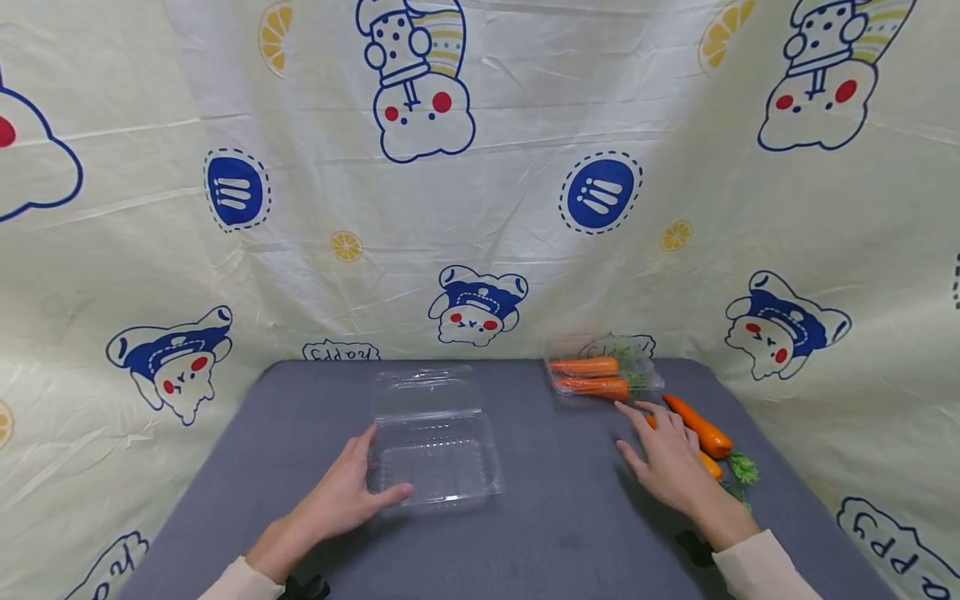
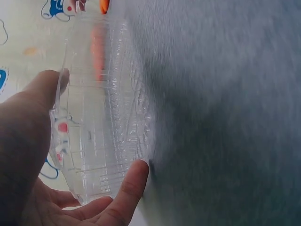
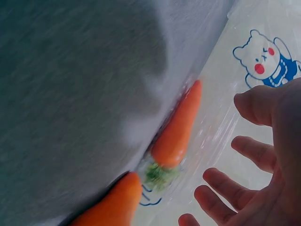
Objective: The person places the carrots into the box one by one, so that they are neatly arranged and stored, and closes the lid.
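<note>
A clear plastic clamshell container (image 1: 438,471) lies with its lid folded back on the grey table. At its left front corner my left hand (image 1: 348,492) grips it, thumb along the front edge and fingers on the side. The left wrist view shows that hand (image 2: 89,202) around the container wall (image 2: 89,141). My right hand (image 1: 667,458) is spread above loose carrots, holding nothing. One orange carrot (image 1: 697,427) with a green top lies beyond its fingers; another carrot (image 1: 710,467) is partly hidden beneath it. In the right wrist view the fingers (image 3: 256,153) are apart from the carrots.
A second clear container (image 1: 648,379) stands at the back right edge, with carrots (image 1: 596,387) inside. The grey table (image 1: 555,533) meets a pale printed curtain (image 1: 510,208) at the back and sides.
</note>
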Tool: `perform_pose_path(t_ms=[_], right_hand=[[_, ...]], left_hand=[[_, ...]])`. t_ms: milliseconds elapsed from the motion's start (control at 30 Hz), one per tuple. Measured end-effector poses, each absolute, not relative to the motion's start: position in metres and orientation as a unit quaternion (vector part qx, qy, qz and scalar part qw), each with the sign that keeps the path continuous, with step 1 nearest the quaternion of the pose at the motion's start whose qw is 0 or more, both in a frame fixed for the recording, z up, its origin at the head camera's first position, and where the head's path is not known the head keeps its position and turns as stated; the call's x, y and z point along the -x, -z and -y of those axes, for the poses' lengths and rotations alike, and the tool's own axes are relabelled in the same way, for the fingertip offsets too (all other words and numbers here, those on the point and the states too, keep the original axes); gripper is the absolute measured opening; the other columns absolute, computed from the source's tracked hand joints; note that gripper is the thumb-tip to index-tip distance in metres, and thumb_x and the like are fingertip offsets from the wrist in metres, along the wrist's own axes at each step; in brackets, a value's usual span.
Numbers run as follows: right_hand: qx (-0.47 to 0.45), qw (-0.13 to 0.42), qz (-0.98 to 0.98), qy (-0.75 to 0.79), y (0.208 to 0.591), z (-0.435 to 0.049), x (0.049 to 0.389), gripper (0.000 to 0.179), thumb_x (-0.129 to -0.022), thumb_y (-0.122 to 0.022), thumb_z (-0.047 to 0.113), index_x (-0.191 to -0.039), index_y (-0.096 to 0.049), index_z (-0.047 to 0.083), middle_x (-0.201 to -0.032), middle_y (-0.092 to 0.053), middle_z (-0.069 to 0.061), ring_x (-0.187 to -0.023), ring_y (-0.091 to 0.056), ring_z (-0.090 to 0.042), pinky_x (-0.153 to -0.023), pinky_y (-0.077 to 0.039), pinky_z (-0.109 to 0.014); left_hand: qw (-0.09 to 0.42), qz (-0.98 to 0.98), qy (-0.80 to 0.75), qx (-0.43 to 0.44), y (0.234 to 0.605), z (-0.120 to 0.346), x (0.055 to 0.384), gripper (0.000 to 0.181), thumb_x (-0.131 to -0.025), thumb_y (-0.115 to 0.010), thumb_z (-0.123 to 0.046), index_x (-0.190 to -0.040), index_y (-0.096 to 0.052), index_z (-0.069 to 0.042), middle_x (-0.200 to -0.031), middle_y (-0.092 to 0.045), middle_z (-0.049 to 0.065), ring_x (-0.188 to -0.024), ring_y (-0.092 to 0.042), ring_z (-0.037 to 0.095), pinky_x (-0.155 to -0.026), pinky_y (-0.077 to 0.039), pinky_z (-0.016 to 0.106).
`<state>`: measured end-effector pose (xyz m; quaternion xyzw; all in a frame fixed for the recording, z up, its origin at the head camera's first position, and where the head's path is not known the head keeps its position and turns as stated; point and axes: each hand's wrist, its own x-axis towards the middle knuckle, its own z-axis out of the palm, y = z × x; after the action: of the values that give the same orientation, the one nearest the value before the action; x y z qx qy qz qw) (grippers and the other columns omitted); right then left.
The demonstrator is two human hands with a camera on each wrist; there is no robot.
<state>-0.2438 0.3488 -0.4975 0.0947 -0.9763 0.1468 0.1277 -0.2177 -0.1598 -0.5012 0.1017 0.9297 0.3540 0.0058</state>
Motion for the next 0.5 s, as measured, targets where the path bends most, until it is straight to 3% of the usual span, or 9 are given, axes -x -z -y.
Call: perform_pose_path(t_ms=[500], right_hand=[[-0.027, 0.101, 0.987, -0.125, 0.505, -0.392, 0.243, 0.069, -0.11, -0.081, 0.029, -0.17, -0.055, 0.011, -0.16, -0.053, -0.039, -0.143, -0.044, -0.069, -0.106, -0.039, -0.091]], left_hand=[[0.023, -0.916, -0.373, -0.143, 0.501, 0.132, 0.204, 0.133, -0.09, -0.1, -0.055, -0.183, -0.025, 0.003, -0.169, -0.053, 0.028, -0.145, -0.068, 0.04, -0.127, -0.053, 0.067]])
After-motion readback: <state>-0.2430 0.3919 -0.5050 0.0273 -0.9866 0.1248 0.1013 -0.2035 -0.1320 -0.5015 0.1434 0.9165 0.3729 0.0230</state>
